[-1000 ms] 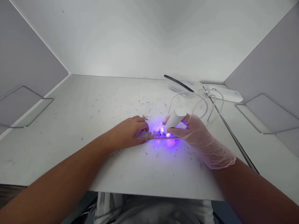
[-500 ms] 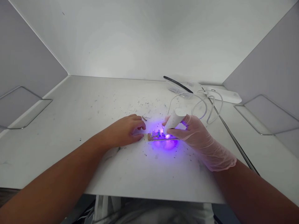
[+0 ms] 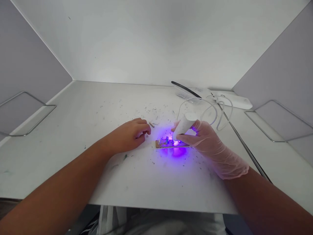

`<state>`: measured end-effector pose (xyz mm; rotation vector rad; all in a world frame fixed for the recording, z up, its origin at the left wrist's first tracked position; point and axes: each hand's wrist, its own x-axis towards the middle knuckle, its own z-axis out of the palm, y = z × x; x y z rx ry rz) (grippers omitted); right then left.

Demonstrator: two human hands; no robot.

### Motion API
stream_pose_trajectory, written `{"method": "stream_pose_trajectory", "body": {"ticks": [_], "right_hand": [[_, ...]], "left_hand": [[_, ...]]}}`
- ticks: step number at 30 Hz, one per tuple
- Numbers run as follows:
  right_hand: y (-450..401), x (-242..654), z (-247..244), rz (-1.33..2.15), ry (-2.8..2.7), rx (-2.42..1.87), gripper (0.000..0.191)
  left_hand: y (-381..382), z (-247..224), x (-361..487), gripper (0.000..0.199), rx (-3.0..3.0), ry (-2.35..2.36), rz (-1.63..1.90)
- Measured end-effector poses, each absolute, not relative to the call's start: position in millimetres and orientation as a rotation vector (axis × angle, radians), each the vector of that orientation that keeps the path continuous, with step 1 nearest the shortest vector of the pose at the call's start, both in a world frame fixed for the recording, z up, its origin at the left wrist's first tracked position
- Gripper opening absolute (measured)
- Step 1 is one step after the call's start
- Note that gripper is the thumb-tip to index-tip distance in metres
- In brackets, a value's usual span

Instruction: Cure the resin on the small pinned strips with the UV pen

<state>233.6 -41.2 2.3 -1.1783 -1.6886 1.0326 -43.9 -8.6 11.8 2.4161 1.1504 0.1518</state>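
In the head view, my gloved right hand [image 3: 204, 137] grips a white handheld UV lamp [image 3: 185, 124], tilted with its lower end close over a narrow tan strip [image 3: 160, 144]. Several small pieces [image 3: 167, 140] stand on the strip. Violet light floods them and the table around; glare hides their detail. Bare, my left hand [image 3: 133, 133] rests on the table left of the strip, apart from it. Its fingers are loosely curled with a gap to the thumb, and I see nothing held. A short metal rod [image 3: 152, 124] lies just beyond its fingertips.
A white cable [image 3: 216, 112] loops behind my right hand near a long white device [image 3: 234, 100]. A clear case with a black edge [image 3: 186, 89] lies at the back. Dark specks are scattered over the white table [image 3: 73, 114]. Wire frames [image 3: 46, 114] stand at both sides.
My left hand has drawn slightly left, away from the strip, and its thumb has moved in closer to the curled fingers. My right hand and the lamp stay almost in place.
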Motion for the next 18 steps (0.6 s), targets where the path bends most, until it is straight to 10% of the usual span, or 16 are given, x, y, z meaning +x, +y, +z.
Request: {"method": "stream_pose_trajectory", "body": {"ticks": [18], "right_hand": [[-37.3,238.2,-3.8,1.048,-1.733,-1.204,0.011]], "left_hand": [[-31.1,39.9,-52.9,0.049,2.199,0.744,0.503]]}}
